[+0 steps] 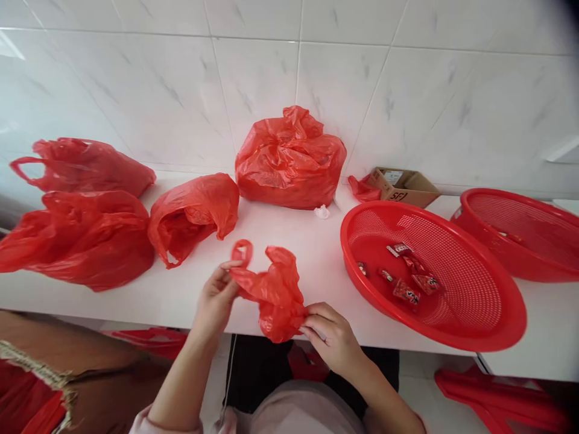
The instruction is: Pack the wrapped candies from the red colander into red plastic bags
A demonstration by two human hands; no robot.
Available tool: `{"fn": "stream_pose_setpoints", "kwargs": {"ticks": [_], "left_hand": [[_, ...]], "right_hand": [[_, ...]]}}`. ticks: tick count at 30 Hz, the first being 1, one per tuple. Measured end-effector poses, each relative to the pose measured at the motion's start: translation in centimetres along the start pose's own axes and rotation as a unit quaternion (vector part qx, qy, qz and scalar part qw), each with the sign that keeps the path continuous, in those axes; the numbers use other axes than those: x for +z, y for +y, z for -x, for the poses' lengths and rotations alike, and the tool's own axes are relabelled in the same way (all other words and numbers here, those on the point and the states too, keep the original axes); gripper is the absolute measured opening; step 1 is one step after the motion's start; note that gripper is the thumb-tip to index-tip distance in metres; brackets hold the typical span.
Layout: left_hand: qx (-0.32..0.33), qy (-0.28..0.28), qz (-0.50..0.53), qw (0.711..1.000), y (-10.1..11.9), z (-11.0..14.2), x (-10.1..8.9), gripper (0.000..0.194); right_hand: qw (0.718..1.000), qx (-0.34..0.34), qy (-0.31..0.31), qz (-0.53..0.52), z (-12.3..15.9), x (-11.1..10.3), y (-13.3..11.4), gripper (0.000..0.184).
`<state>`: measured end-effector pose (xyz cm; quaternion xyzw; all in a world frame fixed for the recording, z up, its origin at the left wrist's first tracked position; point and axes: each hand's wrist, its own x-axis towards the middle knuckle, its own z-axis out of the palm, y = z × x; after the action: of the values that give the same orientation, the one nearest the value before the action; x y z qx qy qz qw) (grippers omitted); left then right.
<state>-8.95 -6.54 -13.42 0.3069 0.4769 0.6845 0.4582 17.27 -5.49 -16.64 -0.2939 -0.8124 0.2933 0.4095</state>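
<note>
A small crumpled red plastic bag (280,295) hangs between my two hands over the table's front edge. My left hand (219,295) pinches it near a looped handle at its upper left. Lower down on the right side, my right hand (329,334) grips the bag between thumb and fingers. To the right of my hands, a red perforated basket (456,265) rests on the table, with several small red-wrapped packets (407,292) lying inside. Whether the held bag contains anything cannot be made out.
Filled red bags (289,163) stand against the tiled wall and at the left (94,241); another bag (194,211) lies with its mouth facing me. A small cardboard box (409,188) and a second red basket (520,241) are at right. A large carton (104,374) stands lower left.
</note>
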Motion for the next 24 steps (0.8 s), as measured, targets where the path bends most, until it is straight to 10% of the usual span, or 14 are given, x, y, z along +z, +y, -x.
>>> {"fn": "stream_pose_setpoints", "kwargs": {"ticks": [5,11,16,19,21,24], "left_hand": [[0.154,0.117,0.040,0.980,3.2,-0.9,-1.8,0.026],[0.154,-0.050,-0.084,0.983,5.1,1.7,0.1,0.015],[0.203,-0.132,-0.208,0.948,7.2,2.6,1.6,0.008],[0.263,-0.104,-0.261,0.923,9.0,2.0,-0.5,0.007],[0.299,-0.091,-0.315,0.896,9.8,1.5,-2.4,0.004],[0.337,-0.070,-0.438,0.831,9.8,0.8,-4.4,0.009]], "right_hand": [[0.997,0.048,0.031,0.042,1.4,-1.3,0.5,0.025],[0.997,-0.014,0.070,0.008,-4.8,-3.7,-6.0,0.028],[0.981,-0.047,-0.178,0.058,-10.6,-2.3,-7.9,0.022],[0.893,0.053,-0.368,0.256,-11.5,-2.8,-6.6,0.019],[0.846,0.094,-0.398,0.341,-11.8,-4.2,-6.0,0.011],[0.849,0.105,-0.308,0.416,-12.5,-6.7,-6.2,0.026]]}}
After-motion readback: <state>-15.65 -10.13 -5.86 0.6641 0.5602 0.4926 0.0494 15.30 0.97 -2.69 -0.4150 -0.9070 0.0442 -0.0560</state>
